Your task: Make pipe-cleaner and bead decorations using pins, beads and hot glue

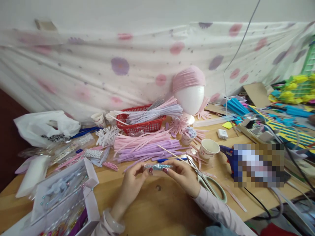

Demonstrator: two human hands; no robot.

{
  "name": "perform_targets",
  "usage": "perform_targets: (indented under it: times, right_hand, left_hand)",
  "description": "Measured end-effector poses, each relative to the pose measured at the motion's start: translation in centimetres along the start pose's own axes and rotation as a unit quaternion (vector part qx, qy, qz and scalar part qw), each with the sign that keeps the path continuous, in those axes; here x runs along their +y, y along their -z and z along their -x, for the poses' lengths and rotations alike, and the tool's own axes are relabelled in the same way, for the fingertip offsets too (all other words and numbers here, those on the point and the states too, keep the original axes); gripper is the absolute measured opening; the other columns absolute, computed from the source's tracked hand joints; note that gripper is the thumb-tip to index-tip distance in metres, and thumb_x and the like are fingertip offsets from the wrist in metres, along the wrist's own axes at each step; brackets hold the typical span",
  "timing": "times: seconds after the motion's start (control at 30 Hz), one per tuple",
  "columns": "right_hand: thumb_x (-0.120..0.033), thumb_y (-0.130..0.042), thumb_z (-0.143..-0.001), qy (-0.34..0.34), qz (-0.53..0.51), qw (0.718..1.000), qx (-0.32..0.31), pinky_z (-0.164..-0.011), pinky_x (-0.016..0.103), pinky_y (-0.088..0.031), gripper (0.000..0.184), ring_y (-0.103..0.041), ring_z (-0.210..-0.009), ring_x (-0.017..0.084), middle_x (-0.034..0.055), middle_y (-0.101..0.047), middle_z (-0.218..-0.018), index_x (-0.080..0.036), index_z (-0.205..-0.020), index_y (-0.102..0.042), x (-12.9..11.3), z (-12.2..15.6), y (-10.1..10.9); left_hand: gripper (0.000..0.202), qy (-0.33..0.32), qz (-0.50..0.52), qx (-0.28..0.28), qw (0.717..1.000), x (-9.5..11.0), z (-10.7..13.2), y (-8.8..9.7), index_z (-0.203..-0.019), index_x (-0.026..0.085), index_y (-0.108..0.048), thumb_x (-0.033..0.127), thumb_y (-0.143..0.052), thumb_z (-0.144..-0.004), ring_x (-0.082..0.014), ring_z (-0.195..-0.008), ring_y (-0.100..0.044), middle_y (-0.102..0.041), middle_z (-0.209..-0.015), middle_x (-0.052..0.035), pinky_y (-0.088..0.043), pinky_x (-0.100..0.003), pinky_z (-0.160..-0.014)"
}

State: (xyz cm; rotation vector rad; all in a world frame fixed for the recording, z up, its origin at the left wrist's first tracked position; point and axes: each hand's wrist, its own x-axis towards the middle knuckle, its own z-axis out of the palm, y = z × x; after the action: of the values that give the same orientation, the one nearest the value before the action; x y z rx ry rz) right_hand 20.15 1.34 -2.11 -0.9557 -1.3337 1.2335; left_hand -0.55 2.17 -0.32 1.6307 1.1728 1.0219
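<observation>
Between my two hands is a small clear plastic bag of pale blue beads (158, 167), stretched level above the wooden table. My left hand (134, 182) pinches its left end with thumb and fingers. At the other end, my right hand (183, 175) grips the bag the same way. Scissors with pale green handles (213, 186) lie beside my right hand, partly behind it. A thin wooden stick (169, 151) and a blue pen (172, 160) lie just beyond my fingers. Bundles of pink pipe cleaners (140, 140) and purple pipe cleaners (150, 151) lie farther back.
White boxes of trinkets (94, 178) stand at the left. A red basket (140, 126) and a white mannequin head (190, 98) are at the back. A paper cup (209, 149) and a blue glue gun (227, 154) sit at right, with cables (257, 205) beyond.
</observation>
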Motion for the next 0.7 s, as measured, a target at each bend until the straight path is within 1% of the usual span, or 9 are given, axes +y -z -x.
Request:
perform_targets:
  times: [0.07,0.13,0.23,0.3,0.37,0.47,0.57,0.63,0.7]
  right_hand:
    - [-0.036,-0.069,-0.081,-0.003,0.001,1.000,-0.015,-0.074,0.029,-0.055,0.021,-0.069,-0.081,0.018,0.0056,-0.074,-0.088,-0.019,-0.093,-0.069,-0.1,0.0,0.0]
    - [-0.040,-0.068,-0.083,-0.011,-0.006,1.000,-0.025,-0.072,0.028,-0.055,0.024,-0.068,-0.079,0.017,0.0048,-0.073,-0.086,-0.019,-0.094,-0.068,-0.3,0.0,0.0]
    - [-0.042,-0.066,-0.083,-0.019,0.000,0.999,-0.026,-0.067,0.026,-0.053,0.027,-0.067,-0.077,0.016,0.0051,-0.073,-0.086,-0.018,-0.095,-0.068,-0.5,0.0,-0.1]
    - [-0.043,-0.066,-0.083,-0.026,0.001,0.999,-0.028,-0.066,0.026,-0.052,0.028,-0.066,-0.076,0.016,0.0052,-0.073,-0.086,-0.018,-0.096,-0.067,-0.5,0.0,-0.2]
    - [-0.044,-0.067,-0.082,-0.035,-0.008,0.999,-0.035,-0.067,0.026,-0.052,0.030,-0.067,-0.076,0.017,0.0050,-0.073,-0.085,-0.019,-0.098,-0.067,-0.3,0.0,-0.2]
    - [-0.046,-0.068,-0.080,-0.050,-0.009,0.998,-0.045,-0.070,0.027,-0.053,0.034,-0.069,-0.077,0.018,0.0052,-0.074,-0.084,-0.020,-0.101,-0.069,-0.1,0.1,-0.2]
    - [-0.049,-0.066,-0.081,-0.041,0.020,0.999,-0.027,-0.069,0.028,-0.054,0.034,-0.070,-0.079,0.020,0.0066,-0.075,-0.085,-0.020,-0.098,-0.073,0.0,0.2,-0.3]
    - [-0.049,-0.064,-0.082,-0.025,0.041,0.999,-0.009,-0.069,0.029,-0.056,0.034,-0.070,-0.080,0.021,0.0075,-0.075,-0.087,-0.020,-0.095,-0.075,-0.1,0.2,-0.3]
    - [-0.050,-0.064,-0.082,-0.013,0.053,0.999,-0.002,-0.071,0.031,-0.057,0.034,-0.071,-0.082,0.023,0.0080,-0.076,-0.088,-0.020,-0.094,-0.076,-0.1,0.2,-0.3]
  left_hand:
    - [0.030,-0.004,-0.001,0.003,1.000,0.0,0.1,0.0,-0.078,0.017,-0.068,0.045,-0.059,-0.085,-0.0177,-0.072,-0.063,-0.068,-0.073,-0.0032,-0.048,-0.026,-0.070]
    - [0.032,0.003,0.010,0.004,1.000,0.1,0.1,-0.1,-0.077,0.017,-0.067,0.046,-0.059,-0.085,-0.0181,-0.072,-0.064,-0.069,-0.072,-0.0036,-0.048,-0.026,-0.070]
    - [0.034,0.031,0.054,-0.002,0.998,0.4,0.2,-0.4,-0.087,0.016,-0.067,0.049,-0.058,-0.085,-0.0183,-0.071,-0.065,-0.070,-0.074,-0.0042,-0.050,-0.027,-0.071]
    - [0.037,0.054,0.093,0.000,0.994,0.7,0.1,-0.6,-0.097,0.016,-0.065,0.050,-0.060,-0.083,-0.0185,-0.070,-0.067,-0.071,-0.075,-0.0035,-0.051,-0.027,-0.067]
    - [0.039,0.067,0.108,0.010,0.992,0.9,0.0,-0.8,-0.100,0.017,-0.064,0.051,-0.062,-0.081,-0.0183,-0.067,-0.067,-0.071,-0.073,-0.0024,-0.050,-0.025,-0.062]
    - [0.033,0.064,0.079,0.022,0.995,1.2,-0.1,-1.2,-0.086,0.017,-0.067,0.049,-0.061,-0.081,-0.0175,-0.063,-0.065,-0.070,-0.069,-0.0022,-0.049,-0.025,-0.061]
    - [0.031,0.057,0.048,0.048,0.996,1.1,0.0,-1.5,-0.075,0.017,-0.066,0.046,-0.059,-0.083,-0.0170,-0.064,-0.063,-0.068,-0.066,-0.0022,-0.048,-0.025,-0.061]
    - [0.031,0.054,0.037,0.074,0.995,1.0,0.0,-1.6,-0.074,0.017,-0.066,0.045,-0.058,-0.083,-0.0168,-0.065,-0.062,-0.067,-0.067,-0.0021,-0.047,-0.024,-0.060]
    - [0.029,0.060,0.044,0.075,0.994,1.0,0.1,-1.7,-0.076,0.017,-0.066,0.044,-0.060,-0.081,-0.0168,-0.065,-0.062,-0.067,-0.068,-0.0018,-0.047,-0.024,-0.060]
